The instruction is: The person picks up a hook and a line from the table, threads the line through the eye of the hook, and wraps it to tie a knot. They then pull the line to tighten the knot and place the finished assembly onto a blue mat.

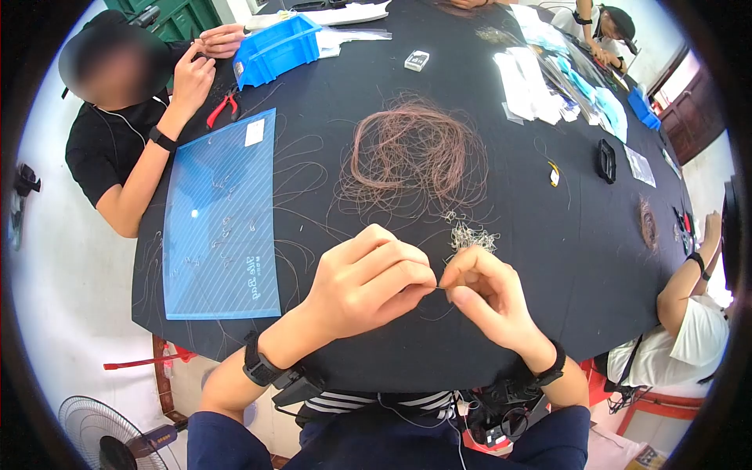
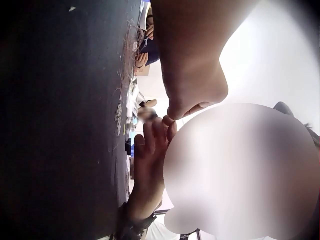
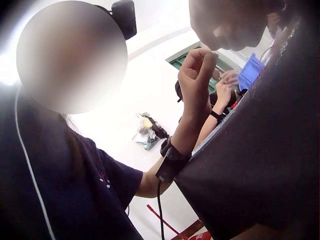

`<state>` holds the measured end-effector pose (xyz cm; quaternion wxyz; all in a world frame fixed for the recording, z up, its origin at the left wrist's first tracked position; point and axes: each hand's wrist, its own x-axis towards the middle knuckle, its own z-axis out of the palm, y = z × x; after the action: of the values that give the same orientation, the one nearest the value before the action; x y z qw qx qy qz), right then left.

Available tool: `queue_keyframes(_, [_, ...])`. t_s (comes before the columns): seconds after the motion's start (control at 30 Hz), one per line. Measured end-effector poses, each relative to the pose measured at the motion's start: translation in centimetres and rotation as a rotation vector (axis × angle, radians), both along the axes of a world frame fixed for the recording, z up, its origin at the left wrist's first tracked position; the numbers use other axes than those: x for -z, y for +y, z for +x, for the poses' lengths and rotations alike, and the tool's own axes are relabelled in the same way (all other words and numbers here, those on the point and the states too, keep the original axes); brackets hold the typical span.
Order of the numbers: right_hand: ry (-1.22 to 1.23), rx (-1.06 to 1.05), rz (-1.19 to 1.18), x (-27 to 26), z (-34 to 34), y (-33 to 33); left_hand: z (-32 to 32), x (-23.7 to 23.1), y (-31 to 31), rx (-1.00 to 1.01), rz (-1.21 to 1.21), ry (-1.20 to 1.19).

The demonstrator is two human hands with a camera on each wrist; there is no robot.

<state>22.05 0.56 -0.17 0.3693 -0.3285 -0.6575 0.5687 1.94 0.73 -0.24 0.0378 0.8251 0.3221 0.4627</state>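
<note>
Both hands meet fingertip to fingertip above the near part of the black table. My left hand (image 1: 368, 282) pinches a tiny fishing hook (image 1: 440, 287), mostly hidden by the fingers. With thumb and forefinger my right hand (image 1: 489, 301) pinches thin fishing line right beside it; a faint loop hangs below. Just beyond the right hand lies a pile of small silvery fishing hooks (image 1: 471, 238). Behind that spreads a tangled coil of reddish-brown fishing line (image 1: 411, 153). In the right wrist view the left hand (image 3: 195, 75) shows bent fingers and touching fingertips.
Left of the hands lies a blue file bag (image 1: 219, 266) with several hooks and trailing lines on it. Red-handled pliers (image 1: 222, 110) and a blue bin (image 1: 278, 51) are near a seated person (image 1: 117, 141). A black tray (image 1: 605, 160) and white packets (image 1: 533, 86) lie right.
</note>
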Motion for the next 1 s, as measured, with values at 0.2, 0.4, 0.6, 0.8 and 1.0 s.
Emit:
queue_keyframes(0.2, [0.031,-0.004,0.047,0.48,0.21,0.22,-0.01,-0.2,0.02,-0.006,-0.021,-0.011])
queue_keyframes(0.4, [-0.04,0.035,0.102,-0.08,-0.06,0.01,0.0,-0.12,0.02,-0.002,-0.019,-0.01])
queue_keyframes(0.6, [-0.107,0.086,0.205,-0.2,-0.36,-0.02,0.04,0.25,0.03,0.005,0.007,0.023])
queue_keyframes(0.8, [-0.043,0.113,0.178,0.02,-0.35,0.09,-0.11,0.15,0.19,0.0,-0.009,0.007])
queue_keyframes(1.0, [0.014,0.09,0.26,0.08,-0.29,0.44,-0.23,0.04,0.23,0.07,-0.11,-0.067])
